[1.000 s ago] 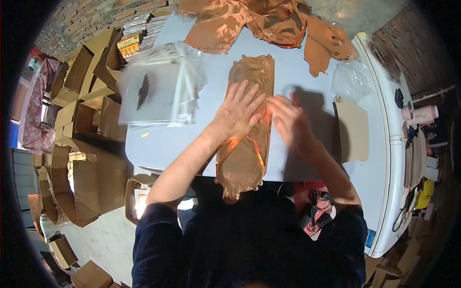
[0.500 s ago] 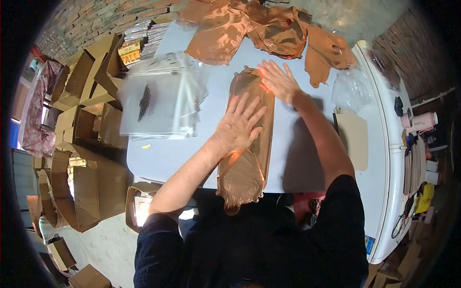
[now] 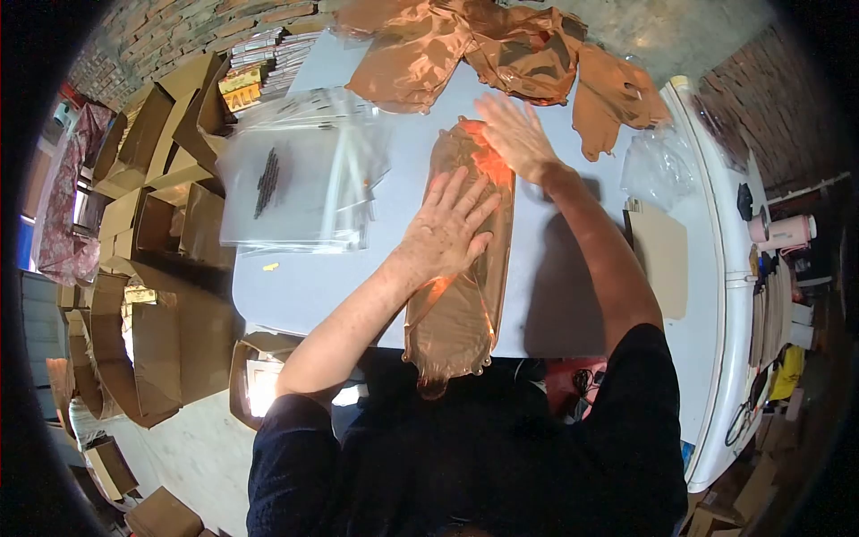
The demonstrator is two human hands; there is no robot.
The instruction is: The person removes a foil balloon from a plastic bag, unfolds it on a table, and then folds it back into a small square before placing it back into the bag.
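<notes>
A copper-coloured foil balloon (image 3: 452, 327), flat and folded into a long strip, lies on the pale table (image 3: 295, 300) in front of me. Its near end hangs slightly over the table edge. My left hand (image 3: 447, 228) presses flat on its middle, fingers spread. At the strip's far right corner is my right hand (image 3: 517, 139), open with fingers stretched out; it looks slightly lifted, and an orange reflection shows on the foil beneath it. Neither hand grips anything. More crumpled copper foil balloons (image 3: 407, 72) lie at the table's far side.
A stack of clear plastic bags (image 3: 304, 188) lies on the left of the table. Open cardboard boxes (image 3: 183, 340) stand along the left side. On the right are a crumpled clear bag (image 3: 658, 166), a cardboard sheet (image 3: 659, 259) and a white appliance (image 3: 729, 268).
My right hand has shifted slightly up and left, and its bright reflection on the foil has grown. My left hand stays in place on the balloon.
</notes>
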